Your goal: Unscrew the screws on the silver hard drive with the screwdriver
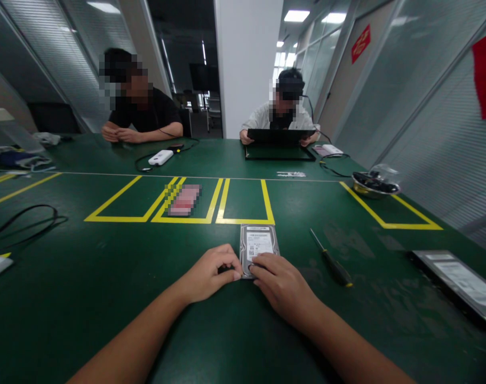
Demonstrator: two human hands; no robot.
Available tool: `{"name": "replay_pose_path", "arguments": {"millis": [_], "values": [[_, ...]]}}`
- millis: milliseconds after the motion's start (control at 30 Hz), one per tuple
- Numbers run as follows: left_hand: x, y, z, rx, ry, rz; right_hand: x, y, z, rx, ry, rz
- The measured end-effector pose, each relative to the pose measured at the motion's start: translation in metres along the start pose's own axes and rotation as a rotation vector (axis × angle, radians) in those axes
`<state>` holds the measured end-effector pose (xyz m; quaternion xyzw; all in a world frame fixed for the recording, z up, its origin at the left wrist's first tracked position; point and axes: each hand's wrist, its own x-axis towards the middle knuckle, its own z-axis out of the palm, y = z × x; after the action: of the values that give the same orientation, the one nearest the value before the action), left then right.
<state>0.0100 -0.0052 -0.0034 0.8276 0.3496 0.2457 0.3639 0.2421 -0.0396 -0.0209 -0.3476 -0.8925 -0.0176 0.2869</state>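
My two bare forearms run up from the near edge over the table (106,298), a flat expanse of matte dark-green mat, scuffed and faintly dusty off to the right. My left hand (208,274) lies curled, its grip drawn nearly closed, fingertips pressed against the near left corner of the hard drive (259,246); my right hand (280,282) lies flatter, fingers bent down onto the drive's near edge, touching it, though I cannot tell whether either hand truly clasps it or only rests there. The drive is a flat rectangular metal slab lying label up, silver-grey at the rim with a white printed sticker, just short of the yellow tape boxes. To its right lies a slim screwdriver (333,261), thin steel shaft and dark handle with a yellow tip at the end, apart from my hand. Further right, near the table's edge, sits a second flat drive (459,282), glossy and tilted to my view. Beyond the drive, three rectangles of yellow tape (226,220) are marked out; one holds a blurred pink patch. A round metal bowl (373,185) stands at the right. At the far side two people sit: one with hands folded near a white oblong device (160,157), the other holding a dark flat panel (280,136).
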Motion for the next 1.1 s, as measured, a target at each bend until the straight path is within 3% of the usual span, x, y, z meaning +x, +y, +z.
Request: {"name": "replay_pose_path", "arguments": {"millis": [333,400,533,633,733,833,1033,1100], "values": [[0.0,0.001,-0.001,0.027,-0.015,0.005,-0.001,0.001,-0.008,-0.05,-0.006,0.024],[0.0,0.001,-0.001,0.028,-0.017,0.01,-0.001,0.006,-0.015,-0.123,0.011,0.127],[0.0,0.002,-0.001,0.029,-0.021,0.009,-0.001,0.022,-0.036,-0.427,0.061,0.476],[0.0,0.003,-0.002,0.029,-0.019,0.025,-0.003,0.035,-0.051,-0.63,-0.063,0.702],[-0.001,0.004,-0.002,0.037,-0.015,0.036,-0.007,0.044,-0.06,-0.64,-0.213,0.842],[-0.001,0.005,-0.002,0.063,-0.009,0.063,-0.009,0.048,-0.063,-0.567,-0.322,0.907],[-0.001,0.007,-0.002,0.124,0.009,0.101,-0.005,0.045,-0.07,-0.595,-0.378,0.973],[-0.001,0.006,-0.002,0.128,0.017,0.106,-0.004,0.045,-0.074,-0.583,-0.452,1.018]]}}
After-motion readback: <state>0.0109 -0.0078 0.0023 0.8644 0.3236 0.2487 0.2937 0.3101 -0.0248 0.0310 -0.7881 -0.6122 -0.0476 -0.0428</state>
